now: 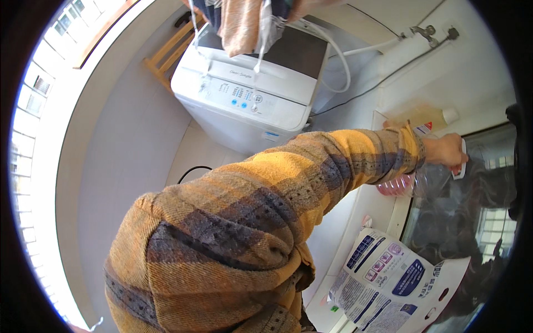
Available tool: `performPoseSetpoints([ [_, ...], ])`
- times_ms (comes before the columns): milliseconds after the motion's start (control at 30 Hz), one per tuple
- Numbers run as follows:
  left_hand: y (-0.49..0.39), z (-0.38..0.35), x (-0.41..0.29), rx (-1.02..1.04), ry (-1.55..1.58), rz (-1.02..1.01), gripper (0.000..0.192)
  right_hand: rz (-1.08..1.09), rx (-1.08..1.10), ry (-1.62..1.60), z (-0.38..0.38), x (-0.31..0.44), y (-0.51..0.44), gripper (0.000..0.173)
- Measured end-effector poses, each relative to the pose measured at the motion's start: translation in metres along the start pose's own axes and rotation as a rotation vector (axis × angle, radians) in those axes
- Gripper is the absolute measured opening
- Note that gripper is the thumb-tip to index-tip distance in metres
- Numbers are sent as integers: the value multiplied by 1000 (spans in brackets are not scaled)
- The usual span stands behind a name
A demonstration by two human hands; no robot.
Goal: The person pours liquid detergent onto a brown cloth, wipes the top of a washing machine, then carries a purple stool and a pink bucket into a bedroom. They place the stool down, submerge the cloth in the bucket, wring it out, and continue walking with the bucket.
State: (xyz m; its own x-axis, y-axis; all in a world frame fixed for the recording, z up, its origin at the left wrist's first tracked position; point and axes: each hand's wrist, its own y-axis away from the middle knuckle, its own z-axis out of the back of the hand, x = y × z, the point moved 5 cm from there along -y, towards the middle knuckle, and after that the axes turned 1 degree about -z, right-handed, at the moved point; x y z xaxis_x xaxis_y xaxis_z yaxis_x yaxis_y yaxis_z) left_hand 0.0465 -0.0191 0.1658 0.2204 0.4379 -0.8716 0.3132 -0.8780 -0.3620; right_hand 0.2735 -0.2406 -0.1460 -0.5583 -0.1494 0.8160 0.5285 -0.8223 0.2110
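My left hand, at the end of a yellow-brown plaid sleeve, is closed on a white plastic handle at the right. Beside it, a clear plastic jug with pink contents at its base is partly hidden by the sleeve; whether the handle belongs to this jug is unclear. Behind the wrist stands a bottle of yellowish liquid with a pale cap. Nearer to me lies a white printed detergent bag with a cut-out grip. My right hand is out of view.
A white top-loading washing machine stands ahead, with clothes hanging over it. Behind its left side leans a wooden frame. A metal tap, a white hose and a dark cord are at upper right. Dark glass borders the ledge.
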Motion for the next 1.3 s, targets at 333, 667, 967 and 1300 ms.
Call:
performPoseSetpoints([
  [333,110,165,-43,-82,-931,-176,56,18,33,-181,-8,46,-38,39],
  [667,282,501,-288,-1166,-2080,73,66,508,-3,-1068,-27,276,-129,43],
  [967,360,527,-362,-1291,-1784,-48,62,1028,-205,310,-227,428,-278,54],
  [1300,328,482,-370,-1330,-1613,-267,58,1009,27,415,-398,558,-458,51],
])
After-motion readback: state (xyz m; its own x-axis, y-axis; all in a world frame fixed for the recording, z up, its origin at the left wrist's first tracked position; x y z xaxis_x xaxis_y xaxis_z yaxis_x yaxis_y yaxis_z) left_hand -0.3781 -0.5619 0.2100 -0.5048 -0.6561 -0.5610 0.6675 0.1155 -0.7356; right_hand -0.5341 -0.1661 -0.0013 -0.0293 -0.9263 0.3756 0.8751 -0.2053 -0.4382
